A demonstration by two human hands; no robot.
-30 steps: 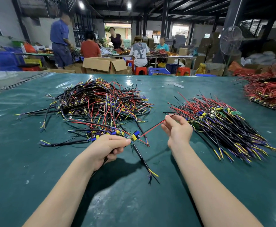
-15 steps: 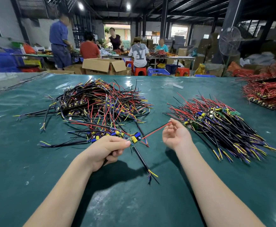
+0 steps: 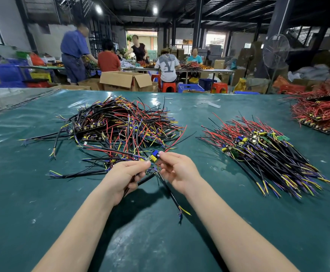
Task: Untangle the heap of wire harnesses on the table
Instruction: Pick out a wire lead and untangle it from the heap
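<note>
A tangled heap of wire harnesses [image 3: 119,126] in black, red, yellow and blue lies on the green table [image 3: 32,193], left of centre. My left hand [image 3: 124,178] grips one harness [image 3: 152,156] at the heap's near edge, its black cable running down through my fist. My right hand [image 3: 177,169] pinches the same harness's small board with yellow and blue parts from the right. A black cable end [image 3: 177,203] trails toward me between my forearms. A sorted pile of harnesses [image 3: 266,152] lies aligned at the right.
A red-wired pile of boards [image 3: 323,112] sits at the table's far right corner. Beyond the table's far edge are cardboard boxes [image 3: 127,80], stools, a standing fan [image 3: 276,50] and several people at another table.
My right hand let go of the red wire it held out to the right and moved left to the small board beside my left hand. The left hand stayed in place.
</note>
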